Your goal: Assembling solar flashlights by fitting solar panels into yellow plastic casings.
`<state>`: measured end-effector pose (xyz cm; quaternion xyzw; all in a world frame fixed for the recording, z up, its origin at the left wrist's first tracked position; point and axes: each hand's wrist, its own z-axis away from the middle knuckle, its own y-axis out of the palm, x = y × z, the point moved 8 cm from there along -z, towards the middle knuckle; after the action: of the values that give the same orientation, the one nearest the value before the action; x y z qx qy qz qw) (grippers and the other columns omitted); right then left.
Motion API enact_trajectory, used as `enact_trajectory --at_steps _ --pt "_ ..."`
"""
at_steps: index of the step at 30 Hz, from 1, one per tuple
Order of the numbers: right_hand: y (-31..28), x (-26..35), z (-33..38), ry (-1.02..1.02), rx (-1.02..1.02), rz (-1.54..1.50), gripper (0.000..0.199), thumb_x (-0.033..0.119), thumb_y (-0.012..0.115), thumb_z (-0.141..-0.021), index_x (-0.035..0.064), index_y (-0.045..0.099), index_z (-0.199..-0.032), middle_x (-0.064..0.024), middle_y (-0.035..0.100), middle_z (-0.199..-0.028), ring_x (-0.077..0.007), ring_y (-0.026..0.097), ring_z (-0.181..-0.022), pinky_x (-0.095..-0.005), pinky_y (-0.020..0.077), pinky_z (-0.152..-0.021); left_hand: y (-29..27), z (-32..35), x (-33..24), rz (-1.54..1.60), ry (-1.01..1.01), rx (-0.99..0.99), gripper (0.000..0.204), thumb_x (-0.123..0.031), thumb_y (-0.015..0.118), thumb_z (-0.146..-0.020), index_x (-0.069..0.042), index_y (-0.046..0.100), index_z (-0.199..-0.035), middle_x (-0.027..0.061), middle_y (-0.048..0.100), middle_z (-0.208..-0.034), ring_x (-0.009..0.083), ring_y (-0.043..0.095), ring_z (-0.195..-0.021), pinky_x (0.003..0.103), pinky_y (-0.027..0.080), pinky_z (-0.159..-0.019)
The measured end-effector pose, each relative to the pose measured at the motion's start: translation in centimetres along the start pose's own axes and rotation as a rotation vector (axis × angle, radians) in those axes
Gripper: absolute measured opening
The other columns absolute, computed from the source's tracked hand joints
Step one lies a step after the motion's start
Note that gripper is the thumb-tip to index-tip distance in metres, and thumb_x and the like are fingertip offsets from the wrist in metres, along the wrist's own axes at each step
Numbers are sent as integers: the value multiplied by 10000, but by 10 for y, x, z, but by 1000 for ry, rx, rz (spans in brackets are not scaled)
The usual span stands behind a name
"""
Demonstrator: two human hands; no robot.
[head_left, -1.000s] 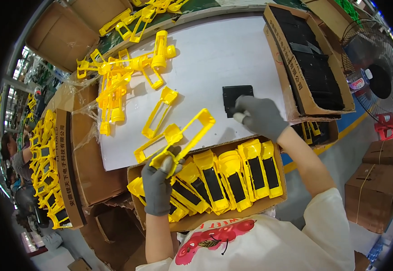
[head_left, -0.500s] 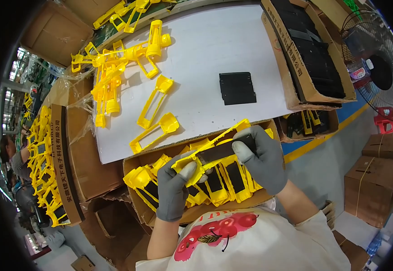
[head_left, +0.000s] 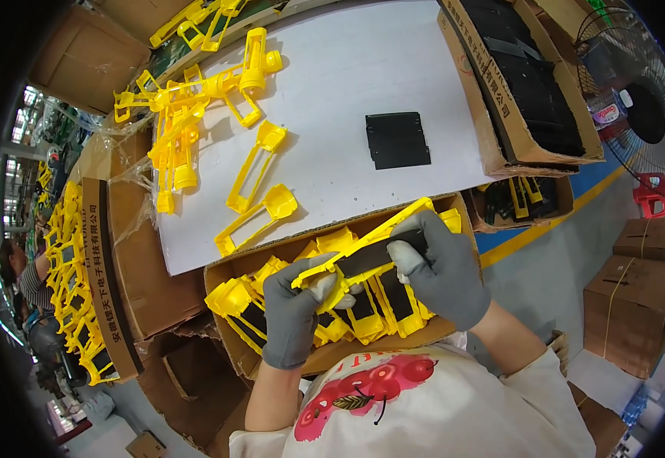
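Observation:
A yellow plastic frame [head_left: 329, 297] is held slantwise between my two hands, with a flat black panel [head_left: 366, 258] lying along it. My left hand [head_left: 290, 317], in a grey glove, is closed round the frame's lower left end, thumb on top. The gloved right hand [head_left: 448, 276] grips the upper right end, its thumb pressing on the black panel; its fingers behind are hidden. Whether the panel is fully seated cannot be seen. Right below is an open cardboard box [head_left: 242, 360] of yellow frames with black panels [head_left: 396, 295] in them.
On the white tabletop [head_left: 325, 84] lie a pile of yellow frames [head_left: 184, 126], two separate frames [head_left: 260, 217] and black panels [head_left: 398, 141]. A carton of black panels [head_left: 527, 84] stands far right, beside a fan [head_left: 644, 114]. At left, another carton [head_left: 103, 282] holds yellow frames.
Both hands still hold the frame and panel. The panel's angle to the frame has changed slightly, and it now lies closer along the upper rail. The whole view has shifted a little.

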<state>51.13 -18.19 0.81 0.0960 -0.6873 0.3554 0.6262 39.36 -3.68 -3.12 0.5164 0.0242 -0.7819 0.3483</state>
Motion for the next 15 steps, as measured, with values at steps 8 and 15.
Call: enact_trajectory --at_steps 8,15 --pt "3 -19 -2 187 78 -119 177 169 630 -882 37 555 -974 -149 668 -792 -312 674 -705 -341 526 -606 5 6 5 -68 9 -8 270 -2 577 -868 51 594 -1133 191 654 -925 293 698 -712 278 578 -570" --pt "0 -12 -3 -36 29 294 325 314 698 -847 68 548 -998 -116 646 -717 -273 660 -637 -363 512 -573 11 3 2 -90 -15 -84 259 -7 582 -855 81 607 -1097 165 654 -917 236 685 -687 252 545 -569"
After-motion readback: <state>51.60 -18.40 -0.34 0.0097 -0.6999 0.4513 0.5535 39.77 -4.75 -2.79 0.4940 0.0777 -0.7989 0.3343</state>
